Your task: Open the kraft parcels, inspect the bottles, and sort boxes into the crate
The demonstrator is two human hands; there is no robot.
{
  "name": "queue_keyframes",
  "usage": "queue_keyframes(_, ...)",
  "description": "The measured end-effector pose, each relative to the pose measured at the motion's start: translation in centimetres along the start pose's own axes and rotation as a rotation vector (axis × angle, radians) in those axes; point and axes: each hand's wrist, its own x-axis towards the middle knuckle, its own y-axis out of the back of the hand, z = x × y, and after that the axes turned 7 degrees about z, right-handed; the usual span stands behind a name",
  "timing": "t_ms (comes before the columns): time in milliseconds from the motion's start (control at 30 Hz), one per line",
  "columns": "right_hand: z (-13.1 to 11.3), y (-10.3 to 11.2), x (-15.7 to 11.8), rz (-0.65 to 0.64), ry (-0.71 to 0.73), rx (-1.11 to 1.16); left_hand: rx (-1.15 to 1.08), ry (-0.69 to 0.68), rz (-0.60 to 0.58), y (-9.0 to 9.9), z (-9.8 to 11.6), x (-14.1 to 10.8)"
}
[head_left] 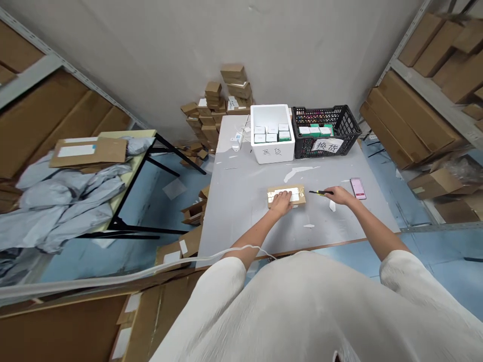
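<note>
A small cardboard box [299,194] with a white label and tape lies on the grey table [241,201]. My left hand [282,203] rests flat on its top, fingers stretched over the label. To the right of the box, my right hand [338,194] is closed around a yellow and black utility knife [320,192], whose tip points left at the box's right end with a small gap between them. A phone [357,188] with a lit pink and white screen lies just right of my right hand.
A white foam box [272,152] and a black crate [328,146], both holding small white and green boxes, stand at the table's back. Stacked cartons [213,103] are behind left. Grey parcels [71,196] cover a side table. Shelves [426,90] stand right; a white cable [151,270] crosses in front.
</note>
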Motion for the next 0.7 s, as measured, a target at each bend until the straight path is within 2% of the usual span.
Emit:
queue_keyframes(167,-0.7,-1.8,-0.6,-0.011,-0.047,0.186,0.105,-0.003,-0.074,-0.7,0.8,2.0)
queue_keyframes(300,-0.6,-2.8,-0.6,-0.007,-0.088,0.302,0.119,-0.005,-0.059,-1.4,0.6,1.9)
queue_keyframes(433,-0.8,-3.7,-0.1,-0.01,-0.064,0.387,0.116,-0.02,-0.06,-1.8,0.1,1.1)
queue_keyframes(567,-1.2,-4.2,0.6,-0.067,0.008,0.35,0.15,-0.055,-0.069,-1.7,-0.6,-0.1)
queue_keyframes(700,-1.8,-4.2,1.5,-0.119,0.067,0.18,0.156,-0.081,-0.082,-1.4,-1.3,-0.7)
